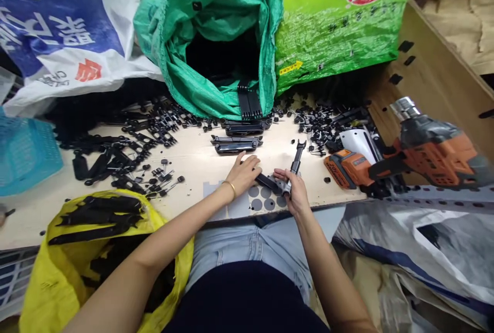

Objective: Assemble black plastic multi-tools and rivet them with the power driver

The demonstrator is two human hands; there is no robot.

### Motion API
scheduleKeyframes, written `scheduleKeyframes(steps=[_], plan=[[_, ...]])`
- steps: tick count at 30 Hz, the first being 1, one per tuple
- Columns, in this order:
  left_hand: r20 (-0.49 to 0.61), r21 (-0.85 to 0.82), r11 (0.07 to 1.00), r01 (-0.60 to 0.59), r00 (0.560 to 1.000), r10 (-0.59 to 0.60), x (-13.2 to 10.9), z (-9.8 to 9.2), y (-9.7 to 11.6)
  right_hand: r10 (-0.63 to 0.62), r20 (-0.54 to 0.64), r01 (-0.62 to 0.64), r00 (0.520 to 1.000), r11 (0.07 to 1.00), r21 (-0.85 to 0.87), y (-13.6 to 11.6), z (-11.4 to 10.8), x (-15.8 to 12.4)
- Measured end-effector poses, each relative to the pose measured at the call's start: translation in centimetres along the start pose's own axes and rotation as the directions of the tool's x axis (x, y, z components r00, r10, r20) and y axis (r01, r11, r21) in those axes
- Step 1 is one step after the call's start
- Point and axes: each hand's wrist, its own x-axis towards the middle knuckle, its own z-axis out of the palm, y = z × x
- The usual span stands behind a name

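My right hand (296, 192) grips a black hinged bracket near its joint, close to the table's front edge. One arm of the bracket (297, 158) points away from me and ends in a fork; a second black arm (269, 182) slants left toward my other hand. A greyish metal piece shows at the joint. My left hand (244, 174), with a yellow bangle at the wrist, has its fingers apart just beyond that arm's left end; whether they touch it I cannot tell. Past the left fingers lie folded black brackets (236, 145) in a short stack.
Loose black bolts and knobs (314, 124) lie right, black levers (116, 155) left. An orange cordless impact wrench (432, 153) rests at right. A green sack (170, 60) stands open behind; a yellow bag (42, 281) of black parts hangs front left. A blue basket (31, 153) sits far left.
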Motion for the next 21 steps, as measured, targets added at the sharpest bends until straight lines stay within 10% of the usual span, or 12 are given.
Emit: scheduleKeyframes(steps=[7,13,21], plan=[[0.160,-0.282,0.896,0.343,0.937,-0.309,0.0,-0.6,1.9,-0.071,0.033,0.065,0.997,0.988,0.137,-1.0,0.0,-0.9],[0.135,-0.437,0.832,0.342,0.940,-0.315,-2.4,0.3,4.9,-0.098,0.089,0.089,0.991,0.991,0.099,-1.5,1.5,-1.0],[0.300,-0.237,0.900,0.366,0.909,-0.290,-3.3,-0.8,6.6,-0.052,0.226,0.063,0.973,0.997,-0.039,-2.2,0.7,-1.2]])
